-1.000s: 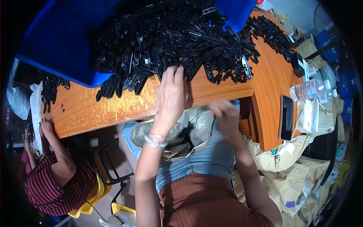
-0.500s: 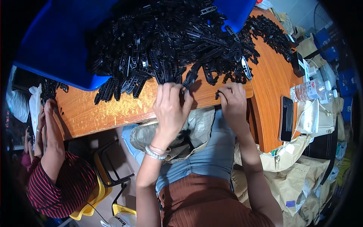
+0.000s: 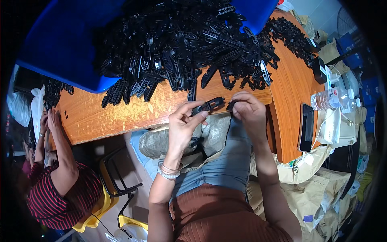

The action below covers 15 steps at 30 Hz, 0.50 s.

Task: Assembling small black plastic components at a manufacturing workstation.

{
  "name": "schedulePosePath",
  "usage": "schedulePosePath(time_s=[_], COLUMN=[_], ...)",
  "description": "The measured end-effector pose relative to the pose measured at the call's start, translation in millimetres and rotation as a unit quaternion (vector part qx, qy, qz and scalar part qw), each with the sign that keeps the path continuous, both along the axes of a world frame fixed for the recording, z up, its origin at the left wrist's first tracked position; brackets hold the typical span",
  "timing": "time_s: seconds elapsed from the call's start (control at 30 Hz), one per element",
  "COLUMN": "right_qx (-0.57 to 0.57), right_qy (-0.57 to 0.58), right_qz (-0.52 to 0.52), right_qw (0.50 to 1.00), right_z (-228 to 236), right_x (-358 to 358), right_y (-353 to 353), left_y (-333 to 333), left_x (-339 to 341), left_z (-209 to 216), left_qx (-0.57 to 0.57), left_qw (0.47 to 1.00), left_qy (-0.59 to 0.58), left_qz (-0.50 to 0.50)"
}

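My left hand (image 3: 184, 122) pinches a long black plastic part (image 3: 209, 105) between thumb and fingers, just in front of the table edge. The part points right and slightly upward. Close to its right end, my right hand (image 3: 249, 109) is closed on a small black plastic piece (image 3: 232, 105), whose exact shape I cannot make out. The long part and the small piece look apart. Beyond my hands, a big heap of similar long black plastic parts (image 3: 173, 52) spills from a blue bin (image 3: 60, 60) onto the wooden table (image 3: 141, 109).
Small black pieces (image 3: 288, 36) lie heaped at the far right. On the right stand a phone (image 3: 306, 127) and a water bottle (image 3: 332, 98). An open sack (image 3: 215, 133) rests on my lap. At left, another person in a striped shirt (image 3: 66, 193) works at the table.
My left hand has drawn back from the heap, now with the long black part in it. The right hand has moved slightly nearer to me, keeping its small piece.
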State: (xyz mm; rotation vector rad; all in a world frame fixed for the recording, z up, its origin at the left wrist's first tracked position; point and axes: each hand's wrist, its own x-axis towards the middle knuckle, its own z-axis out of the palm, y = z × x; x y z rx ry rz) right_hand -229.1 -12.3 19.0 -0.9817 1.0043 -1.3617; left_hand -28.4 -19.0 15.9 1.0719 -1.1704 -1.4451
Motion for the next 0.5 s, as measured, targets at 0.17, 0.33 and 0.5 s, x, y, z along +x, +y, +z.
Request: schedulePosePath(time_s=[0.17, 0.33, 0.5], right_qx=[0.046, -0.014, 0.001], right_qy=[-0.102, -0.031, 0.105], right_qz=[0.030, 0.009, -0.078], right_qw=[0.993, 0.999, 0.991], right_z=[-4.0, -2.8, 14.3], right_x=[9.2, 11.7, 30.1], right_y=[6.3, 13.8, 26.8], left_y=[5.6, 12.2, 17.7], left_x=[-5.5, -3.6, -4.1], left_z=[6.2, 7.4, 6.6], left_qx=[0.000, -0.017, 0.036], left_qw=[1.000, 0.999, 0.998], left_qy=[0.011, -0.028, 0.040], left_qz=[-0.014, -0.024, -0.016])
